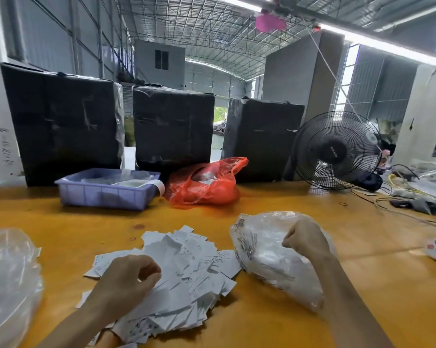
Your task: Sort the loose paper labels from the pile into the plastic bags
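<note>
- Behind the orange wooden surface [274, 330] stood three large black wrapped boxes [173, 126], a lilac plastic tray [104, 194], a crumpled red plastic bag [207, 183] and a black electric fan [336, 150], all inside a big warehouse hall.
- On the near part of the surface lay the pile of loose white paper labels [186, 270], between two bags: a clear plastic bag [267, 257] full of labels touched its right edge, and another clear plastic bag [8, 280] lay a little apart on the left.
- The left hand [126, 282] rested on the pile with curled fingers; whether it pinched a label, I could not tell.
- The right hand [305, 241] was closed over the right bag; it seemed to grip the plastic.
- The step in hand seemed to be the picking of labels. The next move probably called for one label to be read and then dropped into the matching bag, with the mouth of that bag held open.
</note>
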Tool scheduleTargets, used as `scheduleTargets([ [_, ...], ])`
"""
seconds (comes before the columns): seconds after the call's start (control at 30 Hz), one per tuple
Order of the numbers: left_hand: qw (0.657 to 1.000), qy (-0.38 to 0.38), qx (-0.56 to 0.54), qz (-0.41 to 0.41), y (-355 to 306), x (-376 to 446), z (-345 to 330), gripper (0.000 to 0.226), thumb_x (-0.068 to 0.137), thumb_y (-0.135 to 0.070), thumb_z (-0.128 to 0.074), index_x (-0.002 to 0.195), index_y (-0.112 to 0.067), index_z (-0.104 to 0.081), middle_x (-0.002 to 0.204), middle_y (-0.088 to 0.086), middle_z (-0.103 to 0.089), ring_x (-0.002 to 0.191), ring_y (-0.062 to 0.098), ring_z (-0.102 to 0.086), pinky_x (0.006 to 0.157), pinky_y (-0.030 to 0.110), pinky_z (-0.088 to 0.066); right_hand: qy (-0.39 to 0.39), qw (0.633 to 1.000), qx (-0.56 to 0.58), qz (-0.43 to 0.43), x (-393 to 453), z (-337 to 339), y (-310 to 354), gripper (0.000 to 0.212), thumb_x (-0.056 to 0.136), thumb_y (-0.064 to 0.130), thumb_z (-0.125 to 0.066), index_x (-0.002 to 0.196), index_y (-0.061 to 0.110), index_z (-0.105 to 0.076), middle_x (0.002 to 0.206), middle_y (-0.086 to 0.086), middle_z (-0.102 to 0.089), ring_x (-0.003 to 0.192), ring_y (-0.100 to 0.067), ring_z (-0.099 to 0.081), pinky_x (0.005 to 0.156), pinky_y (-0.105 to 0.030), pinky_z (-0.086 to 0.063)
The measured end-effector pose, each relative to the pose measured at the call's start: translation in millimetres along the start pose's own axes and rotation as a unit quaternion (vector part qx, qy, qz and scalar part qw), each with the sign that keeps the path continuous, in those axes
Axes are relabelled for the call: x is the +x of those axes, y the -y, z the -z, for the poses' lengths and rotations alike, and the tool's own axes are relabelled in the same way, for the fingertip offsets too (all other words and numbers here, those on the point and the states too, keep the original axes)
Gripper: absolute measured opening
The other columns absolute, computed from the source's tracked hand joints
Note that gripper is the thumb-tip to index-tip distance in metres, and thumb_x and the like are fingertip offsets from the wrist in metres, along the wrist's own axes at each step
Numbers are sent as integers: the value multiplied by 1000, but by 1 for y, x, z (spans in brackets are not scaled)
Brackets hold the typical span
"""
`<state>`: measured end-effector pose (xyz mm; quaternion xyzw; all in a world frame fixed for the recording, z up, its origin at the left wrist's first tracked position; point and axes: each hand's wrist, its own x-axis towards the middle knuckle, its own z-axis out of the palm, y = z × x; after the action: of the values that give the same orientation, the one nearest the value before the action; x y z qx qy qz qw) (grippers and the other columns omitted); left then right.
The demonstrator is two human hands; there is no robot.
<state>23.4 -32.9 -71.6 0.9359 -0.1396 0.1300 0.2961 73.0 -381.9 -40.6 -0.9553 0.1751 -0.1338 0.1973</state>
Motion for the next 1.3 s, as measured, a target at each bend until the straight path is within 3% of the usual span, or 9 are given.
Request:
scheduleTargets([
  [0.17, 999, -10, -30, 2, -3, -2, -4, 25, 80, -15, -71, 66, -34, -63, 66, -16, -66, 66, -8, -59, 63, 9, -44, 12, 998, -58, 3, -4, -4, 1, 25, 79, 29, -75, 74, 6, -68, 72, -2, -66, 68, -17, -61, 63, -30, -49],
  [0.33, 999, -5, -44, 6, -1, -2, -7, 28, 80, -15, -72, 64, -36, -63, 66, -17, -66, 70, -10, -59, 62, 8, -45, 24, 995, -100, 1, -4, -22, -8, 38, 83, -3, -49, 54, 15, -32, 54, -1, -34, 47, -16, -34, 41, -23, -21],
  [0.47, 998, -16, -57, 4, 0, -1, -9, 30, 79, -13, -73, 62, -35, -63, 62, -17, -66, 70, -11, -59, 62, 8, -44, 32, 999, -6, 15, 3, -8, -7, 46, 85, 0, -52, 47, 13, -29, 46, 0, -30, 41, -15, -27, 47, -23, -25],
  [0.63, 995, -26, -95, 8, -3, -1, -10, 24, 79, -13, -73, 66, -32, -67, 64, -17, -68, 69, -6, -61, 63, 7, -45, 4, 983, 186, -2, -7, 17, 14, 32, 87, 9, -55, 61, -7, -61, 76, -21, -70, 62, -30, -65, 64, -37, -55],
  [0.73, 981, -23, -190, 13, -15, -2, -6, 5, 81, -23, -73, 76, -24, -72, 74, -13, -72, 71, 0, -66, 64, 13, -49, 146, 875, 461, 17, -31, 28, 49, 26, 94, 9, -47, 84, -1, -68, 89, -17, -73, 77, -24, -72, 67, -33, -57],
  [0.87, 896, 65, -424, 114, -35, -2, 3, 57, 64, -59, -61, 93, -11, -71, 89, 2, -75, 80, 16, -70, 70, 27, -55, 358, 762, 525, 125, -71, 12, 97, 23, 92, 12, -55, 83, 6, -75, 88, -17, -73, 78, -25, -72, 61, -26, -55],
  [0.97, 847, 89, -498, 161, -37, -2, 8, 60, 59, -62, -62, 89, -11, -75, 88, 7, -74, 78, 20, -69, 70, 28, -54, 422, 757, 468, 173, -94, -9, 121, 15, 87, 14, -62, 82, 4, -72, 74, -14, -70, 66, -21, -69, 57, -22, -52],
  [1.1, 851, 4, -499, 164, -24, -1, 6, 19, 70, -27, -76, 76, -9, -74, 66, 3, -66, 57, 12, -57, 56, 20, -51, 414, 780, 441, 162, -105, -30, 130, 12, 83, 14, -69, 80, 2, -70, 69, -14, -67, 60, -17, -65, 56, -21, -50],
  [1.3, 820, -56, -529, 212, -8, 4, 5, 10, 83, -10, -67, 79, 0, -67, 57, 4, -62, 47, 7, -55, 49, 18, -49, 401, 782, 472, 72, -105, -44, 128, 7, 77, 17, -74, 80, 11, -77, 77, -6, -71, 71, -13, -68, 62, -21, -52],
])
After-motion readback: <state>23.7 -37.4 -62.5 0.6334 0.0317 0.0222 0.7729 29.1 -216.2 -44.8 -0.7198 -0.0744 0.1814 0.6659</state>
